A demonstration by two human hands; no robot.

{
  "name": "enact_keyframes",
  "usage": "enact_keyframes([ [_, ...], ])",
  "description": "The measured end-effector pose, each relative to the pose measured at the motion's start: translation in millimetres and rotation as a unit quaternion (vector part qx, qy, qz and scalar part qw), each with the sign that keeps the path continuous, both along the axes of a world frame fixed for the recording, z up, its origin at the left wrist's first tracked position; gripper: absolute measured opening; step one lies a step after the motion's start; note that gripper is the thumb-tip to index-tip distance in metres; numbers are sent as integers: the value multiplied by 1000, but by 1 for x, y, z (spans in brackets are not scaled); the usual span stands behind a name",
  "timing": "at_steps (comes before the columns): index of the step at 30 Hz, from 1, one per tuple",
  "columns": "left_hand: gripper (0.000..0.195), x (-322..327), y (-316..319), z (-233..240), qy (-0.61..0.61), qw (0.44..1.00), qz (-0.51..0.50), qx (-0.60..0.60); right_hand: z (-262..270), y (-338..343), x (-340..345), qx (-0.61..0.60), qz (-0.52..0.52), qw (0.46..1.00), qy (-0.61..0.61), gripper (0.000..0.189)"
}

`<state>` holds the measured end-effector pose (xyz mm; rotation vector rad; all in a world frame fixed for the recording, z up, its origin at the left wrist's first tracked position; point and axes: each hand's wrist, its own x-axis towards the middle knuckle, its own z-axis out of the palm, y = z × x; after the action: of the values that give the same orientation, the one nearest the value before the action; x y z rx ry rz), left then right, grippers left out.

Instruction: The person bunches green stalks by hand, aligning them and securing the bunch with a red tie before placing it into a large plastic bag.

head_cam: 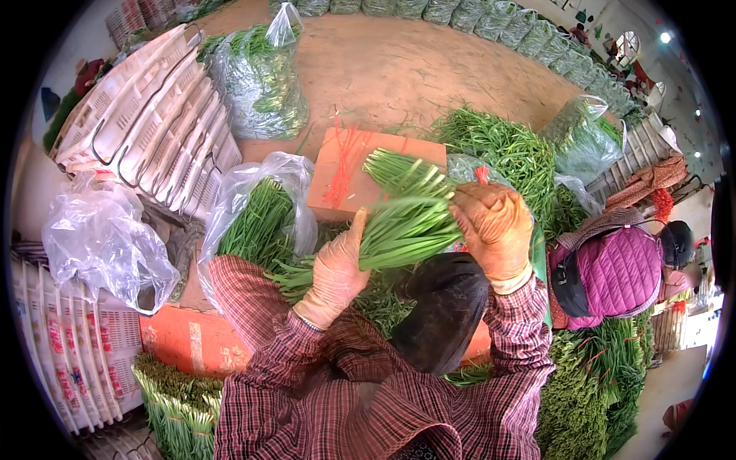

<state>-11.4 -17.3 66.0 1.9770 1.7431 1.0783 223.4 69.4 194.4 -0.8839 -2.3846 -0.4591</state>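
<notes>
My left hand (336,276), in a pale glove, grips a bunch of green chives (408,230) from below and the left. The pale cut ends of the bunch point up and away from me. My right hand (494,230), in a stained glove, is curled with its fingertips at the bunch's right edge. A blurred pale streak runs across the bunch to those fingers, which seem closed on a few chives. Under the bunch's far end is an orange-brown board (379,144), with thin red ties (348,164) lying on it. More loose leaves lie in my lap.
An open plastic bag (259,218) of chives stands at left, near a crumpled bag (109,236) and stacked white crates (149,115). Loose chives (500,149) are heaped at right. A filled bag (259,80) stands beyond. A person in a purple jacket (618,276) sits at right.
</notes>
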Motion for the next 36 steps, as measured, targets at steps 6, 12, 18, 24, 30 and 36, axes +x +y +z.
enact_keyframes([
  [6,94,-2,5,-6,14,999,1,48,22,3,26,28,-66,977,202,16],
  [12,101,-3,4,-8,64,998,-3,26,48,-19,23,-290,119,929,199,21],
  [18,116,3,4,0,108,994,-12,17,30,-6,1,-242,-45,964,99,26],
  [24,111,0,4,-1,166,986,-12,20,16,4,12,-295,-48,953,46,32],
  [30,106,-2,3,-7,169,983,-37,61,12,10,14,-328,-30,939,-100,58],
  [36,102,0,3,-4,151,988,-39,21,0,12,12,-442,43,896,17,46],
])
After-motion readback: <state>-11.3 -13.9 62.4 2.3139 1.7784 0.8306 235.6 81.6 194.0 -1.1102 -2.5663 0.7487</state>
